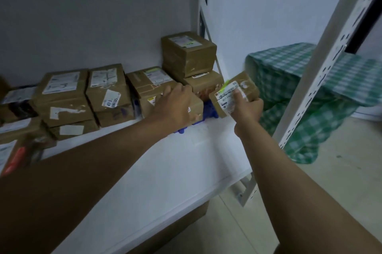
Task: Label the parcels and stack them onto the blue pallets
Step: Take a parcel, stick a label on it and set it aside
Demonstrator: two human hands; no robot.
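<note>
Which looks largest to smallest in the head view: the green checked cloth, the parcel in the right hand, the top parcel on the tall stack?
1. green checked cloth
2. top parcel on the tall stack
3. parcel in the right hand, though its nearness makes this unsure.

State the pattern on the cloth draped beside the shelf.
The cloth is a green-and-white check, seen in the head view.

parcels on the shelf: about ten brown taped ones, stacked in piles (64, 96)
parcel in hand: one (233, 96)
hands: two, left (175, 107) and right (248, 109)
blue pallet: one showing (209, 109)
checked cloths: one, green (289, 80)
</note>
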